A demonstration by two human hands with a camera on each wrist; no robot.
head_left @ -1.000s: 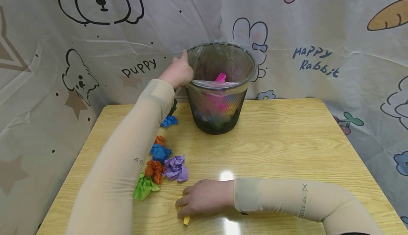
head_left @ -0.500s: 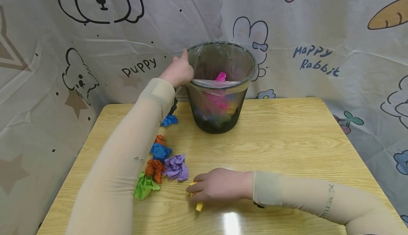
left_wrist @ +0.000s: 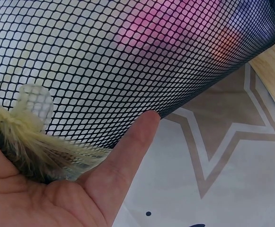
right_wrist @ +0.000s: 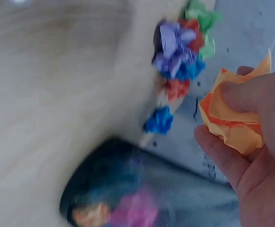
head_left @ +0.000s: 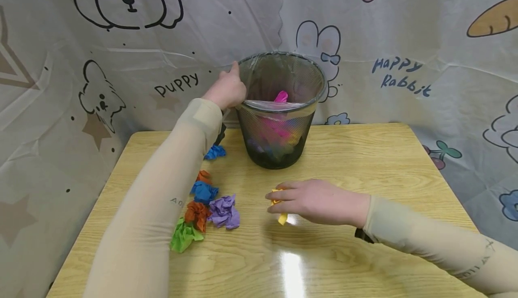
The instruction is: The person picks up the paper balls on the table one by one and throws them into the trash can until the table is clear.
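Yellow crumpled paper (right_wrist: 243, 135) | right fingers (right_wrist: 224, 150) clamped round it | mesh bin (head_left: 263, 152) | left fingers (left_wrist: 136, 139): grip unclear

On the table (head_left: 376, 167), crumpled papers (head_left: 204, 192) are strewn left of the right hand (head_left: 321, 201), in which a paper ball (right_wrist: 232, 132) is held, and the bin (head_left: 277, 156) is set beyond that hand.

The backdrop (head_left: 251, 17) reads "PUPPY" (head_left: 176, 85) and "Happy Rabbit" (head_left: 401, 77); sleeve lettering (head_left: 176, 202) is unclear.
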